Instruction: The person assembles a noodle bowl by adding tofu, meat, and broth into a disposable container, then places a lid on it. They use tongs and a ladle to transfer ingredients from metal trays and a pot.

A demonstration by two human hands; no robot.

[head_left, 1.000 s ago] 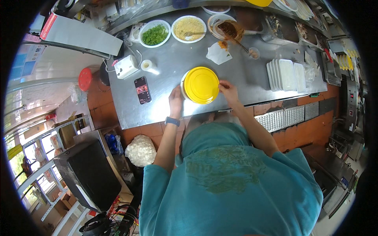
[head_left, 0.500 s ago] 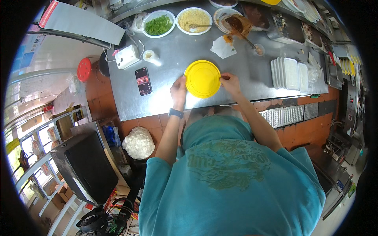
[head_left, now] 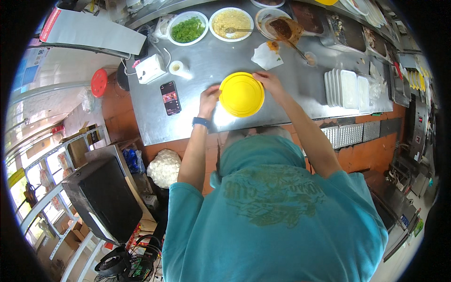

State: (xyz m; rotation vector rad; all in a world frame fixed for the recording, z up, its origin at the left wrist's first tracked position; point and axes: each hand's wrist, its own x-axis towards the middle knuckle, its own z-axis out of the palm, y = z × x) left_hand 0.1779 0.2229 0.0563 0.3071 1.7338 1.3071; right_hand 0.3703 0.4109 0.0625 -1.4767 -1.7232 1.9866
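Steel covers the table (head_left: pixel 300 89), and going from left to right the first thing on it is a white box (head_left: pixel 149 68) with a cable at the far left corner, then a small roll of tape (head_left: pixel 179 68) just beside it. Nearer the front edge lies a dark phone (head_left: pixel 170 97), screen up, well left of the hands. The left hand (head_left: pixel 208 97), a blue band on its wrist, curls its fingers round the left rim of a yellow round lid (head_left: pixel 241 94) that sits on the table near the front edge, about midway along. The right hand (head_left: pixel 266 79) pinches the far right rim of that same lid, fingers bent down onto it. What lies under the lid cannot be told. Along the far edge stand a white bowl of chopped greens (head_left: pixel 188 29), a bowl of pale crumbs (head_left: pixel 230 22) with a spoon in it, and a bowl of brown sauce (head_left: pixel 281 27). A crumpled white napkin (head_left: pixel 266 55) lies just beyond the right hand. Further right a stack of white rectangular trays (head_left: pixel 347 88) rests on the table, well apart from the lid. Nothing stands between the hands and the lid
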